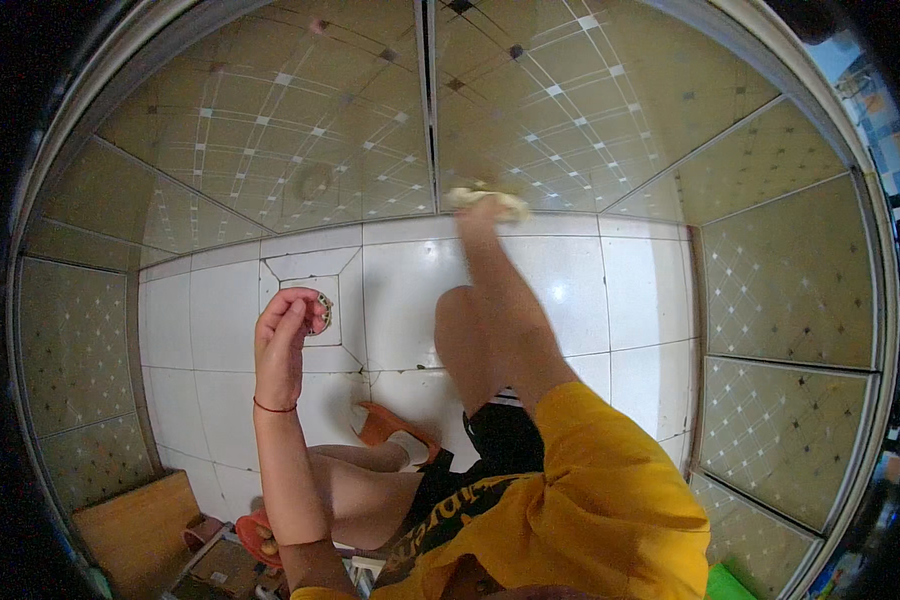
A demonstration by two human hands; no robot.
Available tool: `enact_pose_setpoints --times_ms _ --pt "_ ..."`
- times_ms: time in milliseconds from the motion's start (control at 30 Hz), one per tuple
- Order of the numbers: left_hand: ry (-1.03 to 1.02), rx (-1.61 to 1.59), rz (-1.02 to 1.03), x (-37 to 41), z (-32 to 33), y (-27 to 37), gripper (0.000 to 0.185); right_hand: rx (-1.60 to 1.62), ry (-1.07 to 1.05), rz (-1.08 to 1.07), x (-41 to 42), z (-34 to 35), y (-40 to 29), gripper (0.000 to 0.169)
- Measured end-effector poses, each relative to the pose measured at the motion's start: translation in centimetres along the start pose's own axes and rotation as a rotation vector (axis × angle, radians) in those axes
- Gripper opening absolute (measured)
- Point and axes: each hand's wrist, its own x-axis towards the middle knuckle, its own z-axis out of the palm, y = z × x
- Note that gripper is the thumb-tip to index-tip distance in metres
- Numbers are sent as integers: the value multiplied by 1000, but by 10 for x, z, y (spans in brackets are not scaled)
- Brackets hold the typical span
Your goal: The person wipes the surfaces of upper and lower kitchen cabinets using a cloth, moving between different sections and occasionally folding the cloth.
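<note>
My right hand (pixel 481 214) grips a pale yellow cloth (pixel 514 204), both blurred. The cloth is against or just in front of the lower edge of a glossy tan cabinet door (pixel 525 112), right of the dark gap between two doors. The door bears a pattern of crossed lines and small diamonds. Over the white tiled floor hangs my left hand (pixel 289 319), its fingers loosely curled and the thumb lying along them. I see no object in it. Partly hidden behind these fingers is a round floor drain (pixel 327 313) set in a square tile.
More patterned doors (pixel 787 270) enclose the floor (pixel 487 300) on both sides. An orange slipper (pixel 382 427) is on my foot. At lower left are a wooden board (pixel 142 525), a red basin (pixel 247 536) holding round brownish items, and a cardboard box (pixel 229 566). Something green (pixel 727 583) shows at lower right.
</note>
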Motion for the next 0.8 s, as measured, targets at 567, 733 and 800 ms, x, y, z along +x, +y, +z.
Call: enact_pose_setpoints --times_ms 567,733,800 --pt "34 90 -74 -18 11 -3 18 -2 -147 -610 30 -13 -265 50" --pt "-22 151 -100 4 49 1 17 -845 -252 -1806 -80 49 -299 49" --pt "-105 172 -46 22 79 -2 18 -1114 -335 -2160 -93 53 -332 52"
